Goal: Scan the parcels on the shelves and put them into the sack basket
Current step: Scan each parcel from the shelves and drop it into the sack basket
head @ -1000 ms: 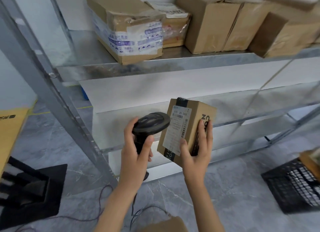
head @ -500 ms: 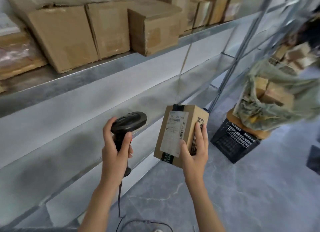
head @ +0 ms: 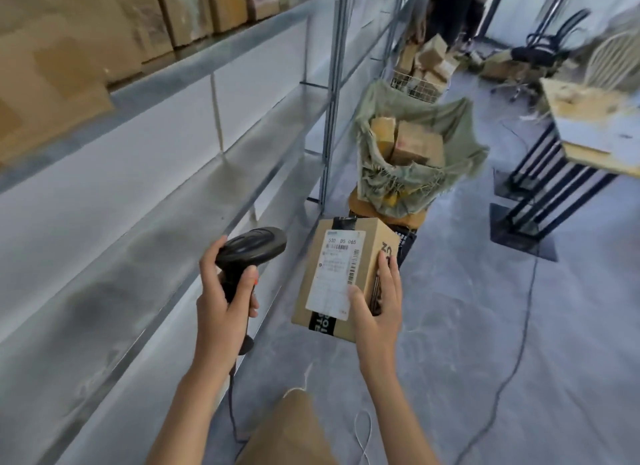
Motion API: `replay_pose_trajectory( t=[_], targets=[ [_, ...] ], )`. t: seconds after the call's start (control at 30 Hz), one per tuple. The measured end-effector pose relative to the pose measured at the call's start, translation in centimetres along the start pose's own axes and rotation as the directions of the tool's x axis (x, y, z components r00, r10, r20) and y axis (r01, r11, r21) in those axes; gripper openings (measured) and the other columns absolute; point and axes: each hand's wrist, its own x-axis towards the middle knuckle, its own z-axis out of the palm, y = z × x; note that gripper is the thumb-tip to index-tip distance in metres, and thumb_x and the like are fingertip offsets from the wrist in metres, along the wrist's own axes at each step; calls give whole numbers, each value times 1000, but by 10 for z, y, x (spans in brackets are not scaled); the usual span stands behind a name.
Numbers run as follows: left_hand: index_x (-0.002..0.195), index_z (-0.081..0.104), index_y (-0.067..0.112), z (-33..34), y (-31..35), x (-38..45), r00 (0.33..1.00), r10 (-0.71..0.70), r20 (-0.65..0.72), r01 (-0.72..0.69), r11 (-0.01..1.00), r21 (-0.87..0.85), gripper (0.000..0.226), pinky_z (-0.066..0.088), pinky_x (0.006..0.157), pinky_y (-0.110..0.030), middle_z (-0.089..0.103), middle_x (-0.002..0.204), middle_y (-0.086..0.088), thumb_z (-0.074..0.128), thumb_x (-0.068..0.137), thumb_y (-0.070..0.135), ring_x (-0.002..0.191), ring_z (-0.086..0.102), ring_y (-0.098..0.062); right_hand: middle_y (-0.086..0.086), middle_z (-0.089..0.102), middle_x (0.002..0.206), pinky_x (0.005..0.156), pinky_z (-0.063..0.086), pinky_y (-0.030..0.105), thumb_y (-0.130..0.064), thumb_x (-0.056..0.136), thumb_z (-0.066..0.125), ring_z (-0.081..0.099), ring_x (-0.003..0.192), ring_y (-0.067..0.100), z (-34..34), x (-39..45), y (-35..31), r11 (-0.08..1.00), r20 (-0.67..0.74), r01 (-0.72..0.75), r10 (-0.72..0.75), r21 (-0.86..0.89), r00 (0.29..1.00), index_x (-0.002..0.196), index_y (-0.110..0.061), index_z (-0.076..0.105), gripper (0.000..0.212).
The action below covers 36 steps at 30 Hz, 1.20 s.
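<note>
Two bare hands are working above a grey marbled floor: the left hand is gripping a black handheld scanner, the right hand clasping a labelled brown cardboard parcel. Long metal shelves are running along the left, and a green sack basket holding boxes is standing farther ahead.

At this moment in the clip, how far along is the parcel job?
Partly done. Several boxes already lie in the green sack basket. In hand: the right hand holds a labelled parcel, and the left hand has its grip on the scanner; whether this parcel is scanned cannot be told. Left: dropping it in the sack, then the boxes on the upper shelf.
</note>
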Motion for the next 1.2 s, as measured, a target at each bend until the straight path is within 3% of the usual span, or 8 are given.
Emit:
replay_pose_trajectory(
  t=[0.23, 0.4, 0.47, 0.6, 0.83, 0.97, 1.1, 1.2],
  targets=[
    [135, 35, 62, 71, -24, 90, 992, -1, 124, 7, 999, -44, 50, 56, 57, -30, 71, 84, 2, 58, 91, 59, 59, 64, -18, -38, 30, 151, 113, 41, 34, -33, 82, 67, 29, 139, -15, 2, 87, 29, 997, -121, -73, 69, -28, 990, 144, -50, 45, 68],
    [134, 36, 63, 114, -35, 161, 988, 16, 154, -7, 998, -59, 45, 58, 62, -39, 70, 83, 1, 57, 99, 45, 60, 64, -19, -34, 31, 154, 101, 46, 16, -17, 91, 70, 31, 136, -18, 10, 164, 39, 996, -145, -77, 70, -45, 987, 143, -52, 46, 67],
    [132, 37, 65, 134, -34, 191, 986, 21, 166, -8, 997, -76, 46, 58, 61, -37, 69, 83, 2, 56, 98, 42, 59, 63, -17, -32, 31, 154, 92, 46, 6, -14, 92, 69, 31, 135, -20, 13, 194, 40, 996, -168, -75, 66, -48, 984, 143, -51, 45, 67],
    [130, 38, 63, 177, -33, 237, 978, 17, 210, 7, 993, -115, 46, 57, 58, -29, 71, 91, 4, 56, 93, 41, 60, 62, -16, -31, 31, 154, 89, 44, 3, -12, 92, 69, 29, 134, -21, 9, 239, 47, 997, -222, -75, 65, -36, 973, 146, -45, 45, 67],
    [128, 37, 63, 254, -35, 286, 949, 10, 314, 23, 995, -102, 47, 58, 59, -31, 71, 93, 5, 56, 94, 37, 65, 64, -19, -34, 32, 153, 92, 44, 7, -12, 92, 69, 29, 136, -20, -10, 308, 64, 993, -306, -116, 106, -13, 946, 138, -55, 46, 67],
    [127, 37, 68, 310, -41, 318, 944, 24, 329, 9, 995, -99, 50, 58, 57, -28, 71, 95, 6, 57, 96, 35, 65, 65, -20, -32, 30, 155, 106, 45, 28, -14, 93, 68, 28, 140, -12, -28, 362, 77, 990, -299, -141, 131, -14, 945, 144, -50, 44, 67],
    [126, 37, 70, 375, -39, 352, 945, 25, 326, 8, 995, -101, 48, 57, 56, -29, 69, 93, 1, 57, 93, 41, 63, 64, -20, -28, 31, 155, 89, 44, 3, -12, 92, 69, 29, 131, -24, -51, 425, 82, 992, -274, -128, 122, -3, 954, 141, -53, 44, 68],
    [127, 37, 69, 420, -31, 375, 941, 20, 337, 12, 996, -92, 47, 57, 58, -36, 68, 95, -4, 57, 92, 46, 62, 64, -18, -28, 31, 156, 88, 42, 0, -12, 92, 69, 29, 134, -21, -68, 472, 83, 990, -252, -138, 127, -27, 959, 142, -51, 43, 69]
  ],
)
